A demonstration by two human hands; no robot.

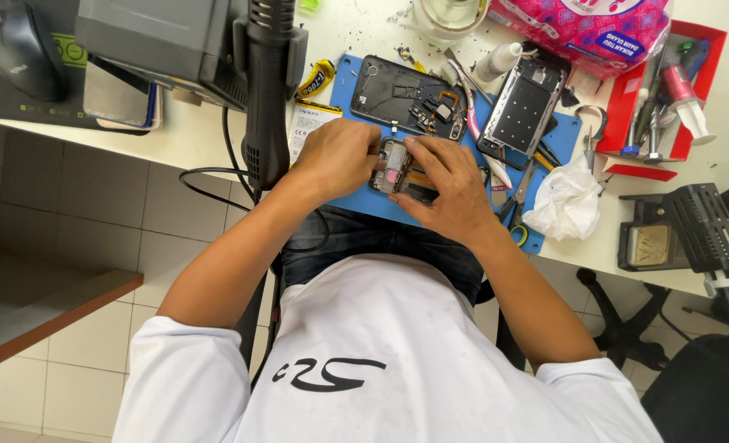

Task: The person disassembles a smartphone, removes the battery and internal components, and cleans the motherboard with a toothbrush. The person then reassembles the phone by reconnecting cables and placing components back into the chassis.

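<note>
An opened phone (pixel 397 171) with its inner parts showing lies on a blue work mat (pixel 561 135) at the table's near edge. My left hand (pixel 338 156) grips its left side. Over its right half, my right hand (pixel 448 182) presses down, fingertips on the top edge. Most of the phone is hidden under the two hands. Just behind it on the mat lie a dark phone back shell (pixel 393 86) and a second open phone frame (pixel 522 105).
A black hot-air gun (pixel 264 90) hangs at the left of the mat, beside a flat battery (pixel 305 125). A crumpled white tissue (pixel 563 201), scissors (pixel 512 215), a red tool tray (pixel 655 94), a pink packet (pixel 586 23) and a black stand (pixel 684 221) lie to the right.
</note>
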